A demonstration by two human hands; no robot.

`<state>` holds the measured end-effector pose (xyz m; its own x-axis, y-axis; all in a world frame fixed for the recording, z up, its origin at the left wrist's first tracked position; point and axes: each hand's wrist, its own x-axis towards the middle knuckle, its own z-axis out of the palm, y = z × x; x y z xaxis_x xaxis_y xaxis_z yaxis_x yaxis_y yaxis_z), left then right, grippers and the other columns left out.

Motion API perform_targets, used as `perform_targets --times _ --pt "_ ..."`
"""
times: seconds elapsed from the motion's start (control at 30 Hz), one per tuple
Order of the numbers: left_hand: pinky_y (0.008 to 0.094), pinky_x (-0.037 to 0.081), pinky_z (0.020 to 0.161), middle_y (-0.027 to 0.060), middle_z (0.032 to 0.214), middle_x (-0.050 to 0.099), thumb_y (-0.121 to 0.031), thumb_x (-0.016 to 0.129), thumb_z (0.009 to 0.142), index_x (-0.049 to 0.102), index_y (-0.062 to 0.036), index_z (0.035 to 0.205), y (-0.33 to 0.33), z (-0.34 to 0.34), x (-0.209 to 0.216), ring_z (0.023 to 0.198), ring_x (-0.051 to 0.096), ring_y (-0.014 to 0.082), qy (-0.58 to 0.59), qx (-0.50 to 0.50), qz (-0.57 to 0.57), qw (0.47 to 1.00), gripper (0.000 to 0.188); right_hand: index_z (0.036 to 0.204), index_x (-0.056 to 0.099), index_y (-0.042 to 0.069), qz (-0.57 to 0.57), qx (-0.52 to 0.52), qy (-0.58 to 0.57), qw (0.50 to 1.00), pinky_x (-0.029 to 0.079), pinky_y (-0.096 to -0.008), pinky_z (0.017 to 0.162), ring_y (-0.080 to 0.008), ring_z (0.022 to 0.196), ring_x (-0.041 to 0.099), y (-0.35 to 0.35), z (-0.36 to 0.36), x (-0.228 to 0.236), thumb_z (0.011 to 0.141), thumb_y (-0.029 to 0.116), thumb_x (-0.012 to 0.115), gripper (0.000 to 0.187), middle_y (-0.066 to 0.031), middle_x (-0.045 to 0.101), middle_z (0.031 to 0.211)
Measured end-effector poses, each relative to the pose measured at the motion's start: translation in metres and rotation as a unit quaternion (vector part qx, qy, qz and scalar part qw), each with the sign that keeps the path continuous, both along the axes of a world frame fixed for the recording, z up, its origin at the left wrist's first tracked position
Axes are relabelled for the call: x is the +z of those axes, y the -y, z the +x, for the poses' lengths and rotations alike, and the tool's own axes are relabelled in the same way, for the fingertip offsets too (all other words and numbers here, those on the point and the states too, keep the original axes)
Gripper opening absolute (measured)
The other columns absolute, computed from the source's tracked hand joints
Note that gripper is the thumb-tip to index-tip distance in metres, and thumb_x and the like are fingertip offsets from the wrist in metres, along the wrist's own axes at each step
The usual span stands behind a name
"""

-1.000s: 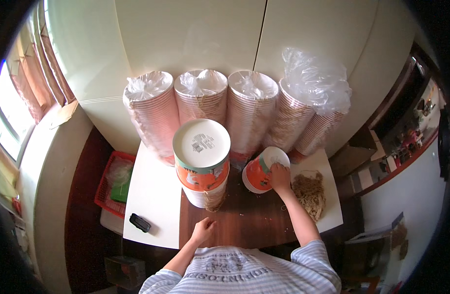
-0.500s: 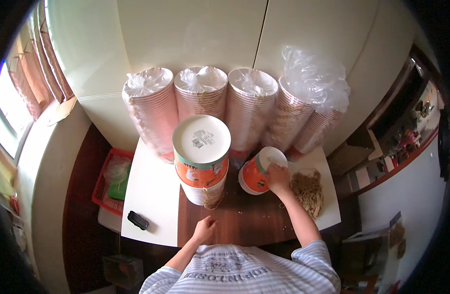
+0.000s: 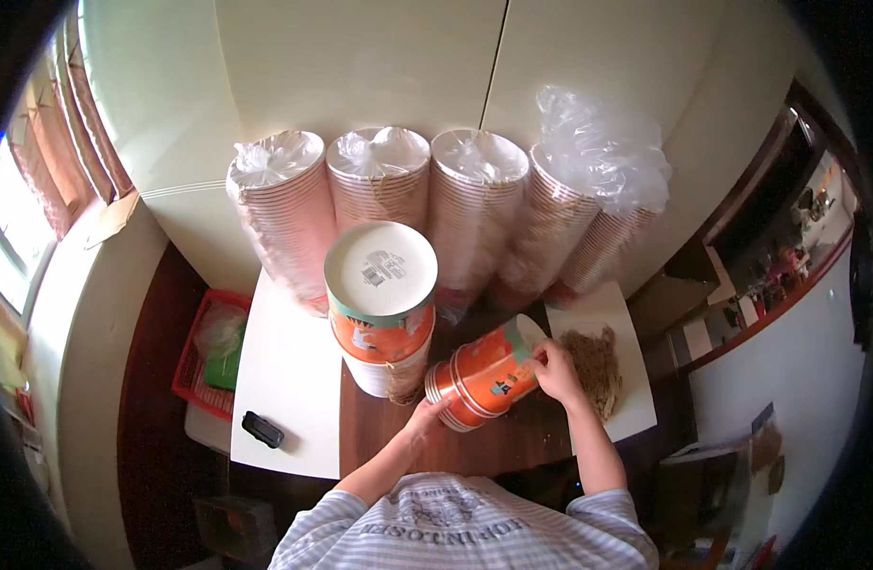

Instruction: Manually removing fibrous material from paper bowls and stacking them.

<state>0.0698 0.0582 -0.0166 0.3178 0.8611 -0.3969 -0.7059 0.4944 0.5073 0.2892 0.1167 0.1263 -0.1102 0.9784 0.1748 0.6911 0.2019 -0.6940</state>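
Note:
A short stack of orange paper buckets [image 3: 484, 380] is tilted over the brown part of the table, its rims toward the lower left. My left hand [image 3: 425, 418] is closed at the rims; its fingers are partly hidden. My right hand [image 3: 555, 370] grips the base end at the upper right. Left of this stack stands a taller stack of upside-down paper buckets [image 3: 384, 332], orange above and white below, with tan string [image 3: 405, 380] hanging at its side. Beyond my right hand lies a bundle of tan string [image 3: 596, 369].
Tall bucket stacks in clear plastic [image 3: 280, 223] line the back of the table, with crumpled plastic [image 3: 603, 152] over the right end. A small black tray-like object [image 3: 263, 429] lies on the white left part. A red basket [image 3: 191, 351] stands beyond the left edge.
The small orange stack has been tipped from upside down on the table to a slant, nearer me. My left hand has come up to its rims; my right hand stays at its base.

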Motion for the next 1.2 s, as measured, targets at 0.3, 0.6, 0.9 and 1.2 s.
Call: perform_targets --times 0.3,0.6,0.9,1.2 --pt "0.0423 0.046 0.082 0.0114 0.108 0.054 -0.014 0.066 0.073 0.044 -0.005 0.115 0.01 0.007 0.024 0.096 0.055 0.0256 0.04 0.024 -0.027 0.999 0.048 0.073 0.05 0.001 -0.076 0.001 -0.108 0.991 0.04 -0.0245 0.057 -0.0096 0.062 0.048 0.021 0.005 -0.003 0.071 0.005 0.064 0.014 -0.0029 0.052 0.067" --pt "0.0449 0.048 0.077 0.0141 0.101 0.056 -0.007 0.062 0.074 0.047 0.0005 0.109 0.015 -0.003 0.023 0.089 0.057 0.0277 -0.046 0.072 -0.062 0.994 0.039 0.074 0.05 0.001 -0.093 -0.003 -0.136 0.986 0.04 -0.0262 0.058 -0.011 0.063 0.048 0.018 0.017 -0.001 0.072 0.007 0.063 0.014 -0.0036 0.052 0.066" --pt "0.0486 0.044 0.083 0.016 0.109 0.052 -0.008 0.062 0.073 0.039 -0.0007 0.117 0.049 -0.054 0.008 0.096 0.054 0.0301 0.023 0.051 -0.062 0.997 0.049 0.079 0.047 0.003 -0.038 -0.033 -0.238 0.97 0.037 -0.0217 0.065 -0.008 0.07 0.043 -0.022 0.063 0.023 0.078 0.004 0.055 0.009 0.0009 0.048 0.074" --pt "0.0474 0.044 0.085 0.0146 0.11 0.053 -0.01 0.065 0.071 0.041 -0.0025 0.118 0.071 -0.083 0.0 0.098 0.053 0.0285 0.109 0.018 -0.025 0.994 0.053 0.068 0.056 0.002 0.121 0.111 0.195 0.967 0.04 -0.0444 0.062 -0.0358 0.073 0.053 -0.053 -0.027 -0.044 0.068 0.015 0.058 0.013 -0.0154 0.056 0.072"
